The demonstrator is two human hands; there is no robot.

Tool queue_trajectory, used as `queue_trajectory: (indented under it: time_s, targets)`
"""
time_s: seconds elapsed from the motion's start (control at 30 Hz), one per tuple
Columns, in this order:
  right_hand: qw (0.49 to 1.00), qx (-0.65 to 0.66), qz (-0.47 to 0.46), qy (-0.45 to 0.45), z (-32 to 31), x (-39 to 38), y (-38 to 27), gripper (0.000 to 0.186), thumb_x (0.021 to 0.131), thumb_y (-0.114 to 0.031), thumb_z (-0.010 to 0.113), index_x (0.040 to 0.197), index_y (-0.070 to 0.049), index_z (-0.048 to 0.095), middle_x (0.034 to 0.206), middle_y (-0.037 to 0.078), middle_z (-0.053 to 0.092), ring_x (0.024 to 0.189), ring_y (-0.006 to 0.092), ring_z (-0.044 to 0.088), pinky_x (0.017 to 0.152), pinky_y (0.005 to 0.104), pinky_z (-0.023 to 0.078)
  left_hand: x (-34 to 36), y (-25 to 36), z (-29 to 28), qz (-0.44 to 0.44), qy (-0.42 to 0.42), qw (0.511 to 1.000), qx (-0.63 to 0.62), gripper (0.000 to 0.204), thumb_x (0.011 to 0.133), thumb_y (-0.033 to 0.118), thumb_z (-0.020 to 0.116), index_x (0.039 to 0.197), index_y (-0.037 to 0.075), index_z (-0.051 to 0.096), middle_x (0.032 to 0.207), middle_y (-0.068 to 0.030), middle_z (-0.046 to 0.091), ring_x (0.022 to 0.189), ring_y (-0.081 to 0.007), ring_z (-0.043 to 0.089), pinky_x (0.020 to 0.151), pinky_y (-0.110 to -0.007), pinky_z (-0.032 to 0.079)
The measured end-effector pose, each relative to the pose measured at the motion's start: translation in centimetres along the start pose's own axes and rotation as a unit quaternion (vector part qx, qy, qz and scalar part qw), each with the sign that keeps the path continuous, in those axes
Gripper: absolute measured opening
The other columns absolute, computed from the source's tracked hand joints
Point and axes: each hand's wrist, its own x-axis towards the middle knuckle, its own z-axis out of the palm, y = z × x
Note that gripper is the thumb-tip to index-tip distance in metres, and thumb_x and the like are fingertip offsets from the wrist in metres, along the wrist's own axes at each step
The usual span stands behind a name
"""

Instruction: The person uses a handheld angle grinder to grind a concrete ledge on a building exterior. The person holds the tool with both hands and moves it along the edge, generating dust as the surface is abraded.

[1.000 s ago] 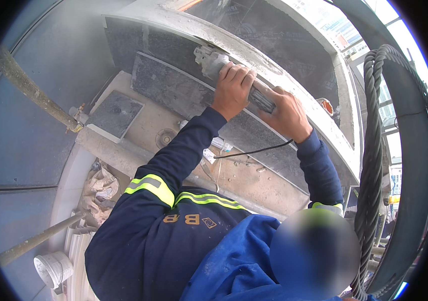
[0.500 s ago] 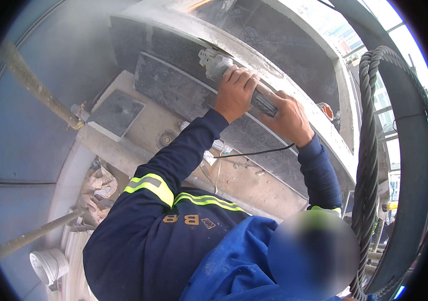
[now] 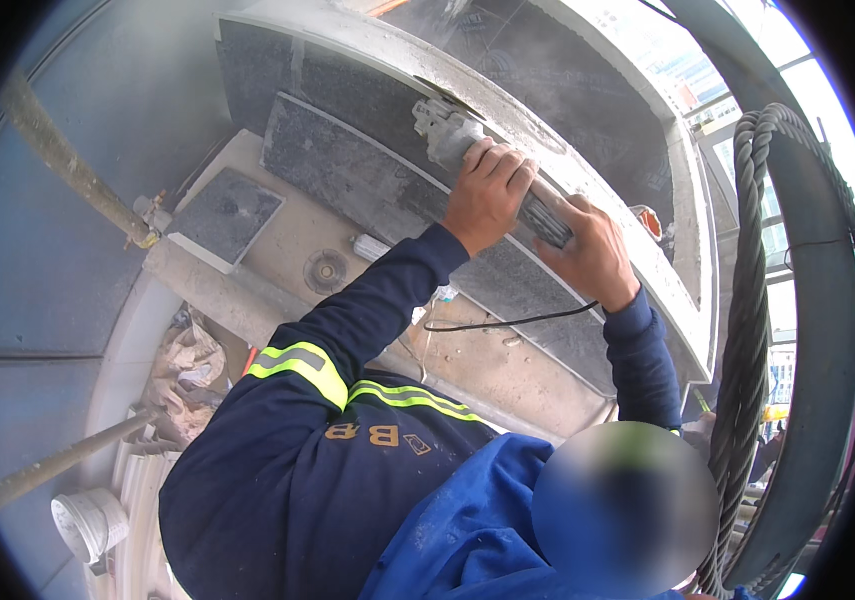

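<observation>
A dusty grey angle grinder [image 3: 455, 138] is gripped by both my hands. My left hand [image 3: 489, 196] wraps round its body just behind the head. My right hand [image 3: 595, 252] closes round the rear end, with the thumb along the top. The thin dark disc [image 3: 447, 96] lies along the pale edge [image 3: 537, 140] of a curved dark-faced wall; whether it cuts into the edge, I cannot tell. A black cord [image 3: 517, 322] trails below my right hand. Whitish dust hangs at the upper left.
A dark slab [image 3: 347, 165] leans along the wall. A smaller dark tile [image 3: 227, 215] lies to its left, near a round drain [image 3: 326, 270]. Thick twisted steel cable [image 3: 747, 300] hangs at right beside a curved metal beam [image 3: 817, 300]. A white bucket [image 3: 92, 525] stands lower left.
Both hands and the grinder have shifted slightly right and down in the picture, the disc still along the pale edge. Dust at the upper left looks thinner.
</observation>
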Motion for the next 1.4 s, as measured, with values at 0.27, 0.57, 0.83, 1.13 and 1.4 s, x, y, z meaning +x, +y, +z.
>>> queue_trajectory:
  time_s: [0.27,0.57,0.83,1.13,1.4]
  targets:
    - [1.0,0.016,-0.013,0.011,1.1,0.8,0.2,0.054,0.078,-0.021,0.082,0.13,-0.009,0.075,0.097,0.02,0.072,0.082,0.0374,0.073,0.076,0.0471,0.056,-0.7,-1.5,0.3,0.01,-0.021,0.999,0.023,0.059,0.066,0.009,0.084,0.122,0.007,0.065,0.123,-0.0102,0.067,0.125,-0.0308,0.062,0.119,-0.053,0.039]
    - [0.999,0.026,-0.02,0.007,2.9,2.6,0.9,0.057,0.077,-0.02,0.083,0.133,-0.008,0.074,0.096,0.018,0.072,0.087,0.0356,0.072,0.08,0.0457,0.056,-0.8,-3.7,0.4,0.015,-0.027,0.999,0.037,0.057,0.068,0.009,0.082,0.123,0.007,0.065,0.121,-0.0106,0.066,0.125,-0.0304,0.061,0.118,-0.052,0.04]
    - [1.0,0.014,0.011,-0.002,2.5,1.4,0.9,0.06,0.077,-0.022,0.085,0.134,-0.008,0.074,0.098,0.019,0.073,0.09,0.0339,0.073,0.082,0.0445,0.057,-0.5,-2.4,-0.3,0.022,-0.049,0.998,0.037,0.061,0.066,0.011,0.085,0.123,0.007,0.064,0.122,-0.0111,0.066,0.125,-0.0316,0.061,0.118,-0.053,0.04]
    - [0.995,-0.005,-0.065,0.073,0.5,-1.4,1.2,0.061,0.076,-0.019,0.086,0.134,-0.008,0.073,0.095,0.017,0.069,0.082,0.035,0.069,0.078,0.0455,0.055,-0.2,0.9,0.2,0.002,-0.021,1.0,-0.01,0.034,0.087,0.007,0.067,0.12,0.003,0.069,0.117,-0.0122,0.068,0.121,-0.0305,0.063,0.117,-0.052,0.04]
    - [1.0,-0.001,0.021,-0.013,0.3,-0.3,0.2,0.056,0.074,-0.018,0.086,0.127,-0.005,0.074,0.096,0.017,0.069,0.085,0.036,0.069,0.078,0.0457,0.054,-0.5,-0.2,0.6,0.013,-0.011,1.0,0.005,0.043,0.078,0.009,0.075,0.12,0.005,0.066,0.12,-0.0111,0.067,0.123,-0.0306,0.063,0.117,-0.053,0.04]
